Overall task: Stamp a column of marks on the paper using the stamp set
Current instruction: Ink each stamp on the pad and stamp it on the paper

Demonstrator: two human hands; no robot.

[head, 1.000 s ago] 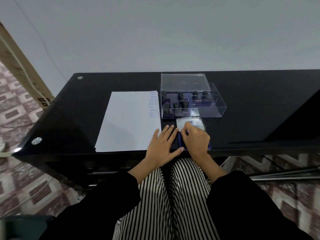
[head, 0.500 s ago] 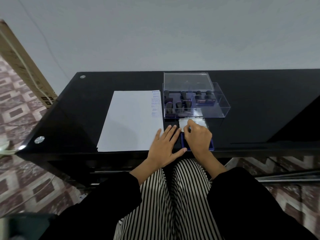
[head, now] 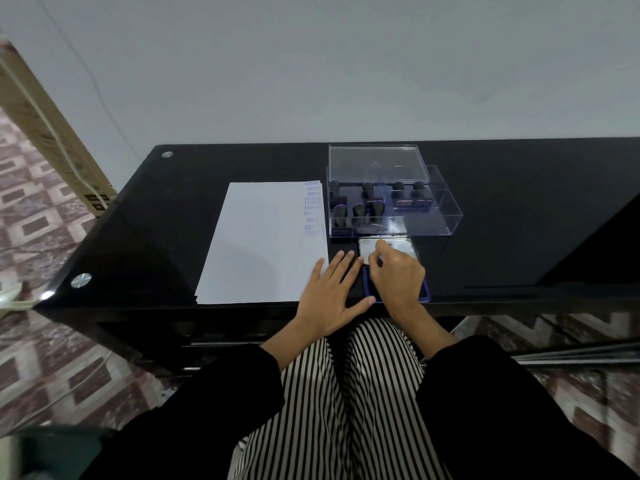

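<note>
White paper point(head: 263, 244) lies on the black table point(head: 519, 220), with a column of blue marks point(head: 311, 209) down its right edge. A clear stamp box point(head: 429, 220) behind my hands holds several black-handled stamps point(head: 358, 209). The open ink pad point(head: 425, 292) sits near the front edge, its pale lid point(head: 401, 245) raised at the back. My right hand point(head: 398, 275) covers the pad with curled fingers, index tip against the lid; whatever is beneath it is hidden. My left hand point(head: 329, 292) lies flat beside the pad, fingers spread, little finger on the paper's corner.
The box's clear lid point(head: 375, 164) rests behind the box. A cardboard carton point(head: 45, 133) leans against the wall at the left. Round metal fittings point(head: 80, 280) mark the table's left corners. My lap in striped trousers is below the front edge.
Both hands have stayed where they were. My right index finger has crept slightly up the ink pad lid. The view has shifted a little.
</note>
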